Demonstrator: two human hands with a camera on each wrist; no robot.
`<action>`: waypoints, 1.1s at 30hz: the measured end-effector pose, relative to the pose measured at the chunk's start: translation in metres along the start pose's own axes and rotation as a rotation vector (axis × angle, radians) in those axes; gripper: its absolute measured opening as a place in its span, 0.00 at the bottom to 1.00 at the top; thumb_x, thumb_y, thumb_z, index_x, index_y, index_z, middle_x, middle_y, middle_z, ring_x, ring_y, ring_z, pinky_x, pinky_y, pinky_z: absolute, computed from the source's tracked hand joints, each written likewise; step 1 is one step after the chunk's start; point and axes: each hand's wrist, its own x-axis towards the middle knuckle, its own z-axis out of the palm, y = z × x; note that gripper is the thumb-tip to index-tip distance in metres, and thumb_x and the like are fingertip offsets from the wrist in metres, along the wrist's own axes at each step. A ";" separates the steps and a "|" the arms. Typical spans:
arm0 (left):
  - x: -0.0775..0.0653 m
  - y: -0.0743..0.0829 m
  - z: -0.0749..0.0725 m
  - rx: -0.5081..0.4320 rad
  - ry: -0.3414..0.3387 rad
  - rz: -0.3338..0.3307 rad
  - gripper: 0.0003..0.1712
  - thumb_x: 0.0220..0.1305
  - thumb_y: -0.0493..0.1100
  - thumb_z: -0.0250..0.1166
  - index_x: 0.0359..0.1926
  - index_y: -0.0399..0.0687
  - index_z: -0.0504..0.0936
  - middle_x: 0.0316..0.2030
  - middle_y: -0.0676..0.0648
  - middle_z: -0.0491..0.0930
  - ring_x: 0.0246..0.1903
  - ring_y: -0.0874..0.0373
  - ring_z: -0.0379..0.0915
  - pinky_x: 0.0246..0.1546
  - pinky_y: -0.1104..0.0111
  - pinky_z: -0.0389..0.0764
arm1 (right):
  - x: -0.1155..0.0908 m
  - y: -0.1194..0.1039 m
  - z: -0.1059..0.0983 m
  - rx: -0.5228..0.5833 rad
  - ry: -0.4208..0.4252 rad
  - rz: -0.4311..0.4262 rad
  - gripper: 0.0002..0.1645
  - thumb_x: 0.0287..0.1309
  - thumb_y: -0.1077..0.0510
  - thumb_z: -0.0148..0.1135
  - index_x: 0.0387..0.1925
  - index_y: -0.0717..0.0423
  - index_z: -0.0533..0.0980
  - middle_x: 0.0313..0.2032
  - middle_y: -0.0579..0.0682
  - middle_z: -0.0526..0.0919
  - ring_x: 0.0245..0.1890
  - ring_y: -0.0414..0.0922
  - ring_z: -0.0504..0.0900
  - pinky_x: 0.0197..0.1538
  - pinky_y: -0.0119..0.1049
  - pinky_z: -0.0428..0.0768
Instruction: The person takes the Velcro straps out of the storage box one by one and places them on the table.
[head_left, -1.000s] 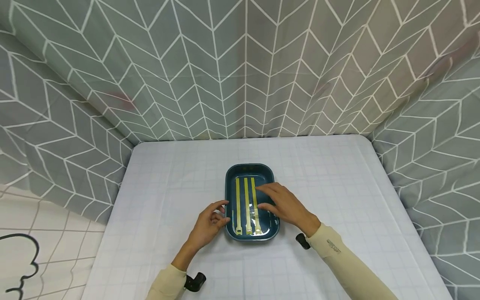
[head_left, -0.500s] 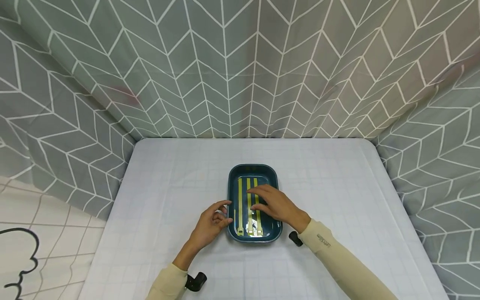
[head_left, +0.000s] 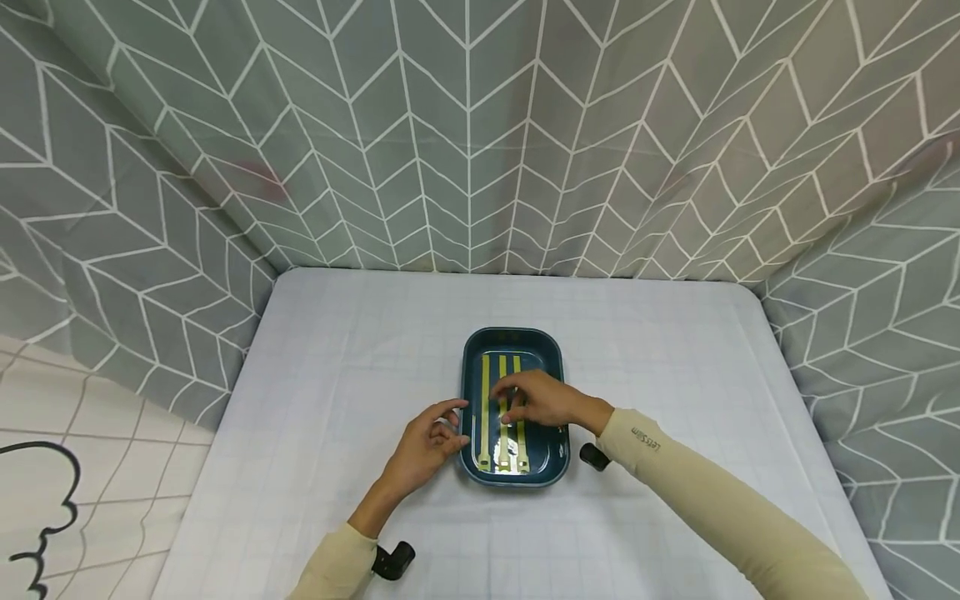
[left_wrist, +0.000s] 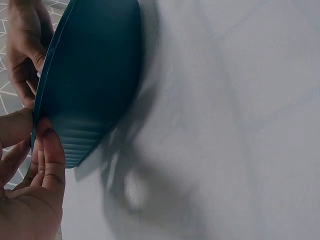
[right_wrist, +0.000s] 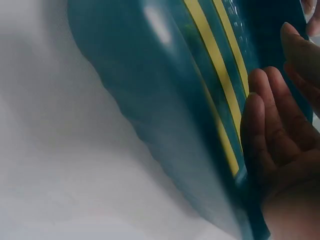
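A dark teal tray (head_left: 556,454) with rounded corners stands on the white cloth. Three flat yellow straps, shaped like cable ties with a slotted wide head at the near end, lie lengthwise in it: left strap (head_left: 484,417), middle strap (head_left: 503,367), right strap (head_left: 522,446). My left hand (head_left: 423,450) pinches the tray's left rim; in the left wrist view, the thumb (left_wrist: 15,127) lies inside and fingers (left_wrist: 52,155) outside. Over the tray's middle is my right hand (head_left: 542,400), its fingers bent down close over the middle and right straps, partly hiding them. Its fingers (right_wrist: 272,115) are loosely bent in the right wrist view.
The tray sits near the middle of a white cloth-covered table (head_left: 360,350). Grey curtains (head_left: 480,142) with white line patterns rise behind and beside it. A black wrist camera (head_left: 393,561) is on the left wrist, another black camera (head_left: 594,457) on the right.
My right hand has shifted leftward over the tray, and its fingers have bent down toward the straps. The left hand keeps its place at the rim. The head view has shifted slightly.
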 end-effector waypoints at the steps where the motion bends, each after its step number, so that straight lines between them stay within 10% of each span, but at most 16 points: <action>1: 0.001 -0.001 0.000 0.009 0.004 0.002 0.32 0.60 0.29 0.69 0.66 0.39 0.72 0.45 0.39 0.73 0.30 0.62 0.75 0.30 0.77 0.74 | 0.002 -0.001 -0.001 0.011 -0.020 0.009 0.22 0.60 0.62 0.70 0.55 0.63 0.78 0.49 0.60 0.83 0.40 0.42 0.85 0.45 0.31 0.82; 21: 0.003 -0.005 0.001 -0.023 0.004 0.029 0.32 0.59 0.29 0.70 0.65 0.40 0.73 0.45 0.40 0.73 0.32 0.62 0.76 0.34 0.75 0.78 | 0.045 0.003 -0.012 -0.002 -0.201 0.132 0.14 0.54 0.69 0.72 0.44 0.61 0.83 0.42 0.55 0.81 0.35 0.39 0.79 0.38 0.27 0.78; 33: 0.002 -0.006 -0.003 -0.007 -0.006 0.030 0.32 0.60 0.30 0.70 0.65 0.43 0.74 0.45 0.40 0.73 0.33 0.62 0.76 0.35 0.75 0.78 | 0.060 0.005 -0.005 -0.022 -0.249 0.037 0.12 0.54 0.71 0.70 0.42 0.62 0.83 0.40 0.55 0.83 0.37 0.40 0.79 0.39 0.26 0.79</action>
